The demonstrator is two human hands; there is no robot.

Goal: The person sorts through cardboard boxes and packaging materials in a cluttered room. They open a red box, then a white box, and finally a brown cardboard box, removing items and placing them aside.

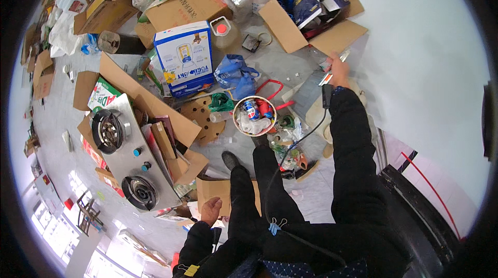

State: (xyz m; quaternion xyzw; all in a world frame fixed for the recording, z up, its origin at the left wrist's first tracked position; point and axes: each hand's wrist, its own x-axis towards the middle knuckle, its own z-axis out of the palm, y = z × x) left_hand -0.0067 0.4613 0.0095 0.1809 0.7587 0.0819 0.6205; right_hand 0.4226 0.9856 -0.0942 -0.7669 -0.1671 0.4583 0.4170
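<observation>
My right hand (339, 71) reaches out beside the open carton at the upper right, fingers closed around a thin, shiny flat piece (326, 79) with an orange stripe. Its ends show on both sides of the hand; what it is exactly, I cannot tell. Below that hand lie grey and clear plastic sheets (309, 89). My left hand (211, 211) hangs near my left leg with curled fingers, in front of a cardboard box (208, 192), and nothing shows in it. Before my feet stands a round bin (236, 127) holding a blue Pepsi can (252, 110), crumpled white plastic and something red.
A steel two-burner gas hob (134, 149) rests on an open carton at left. Ahead are a yogurt carton (184, 60), a blue plastic bag (237, 75) and a large jug (225, 38). Tubes stick out of the open carton (286, 30). Loose litter (288, 145) lies right of the bin.
</observation>
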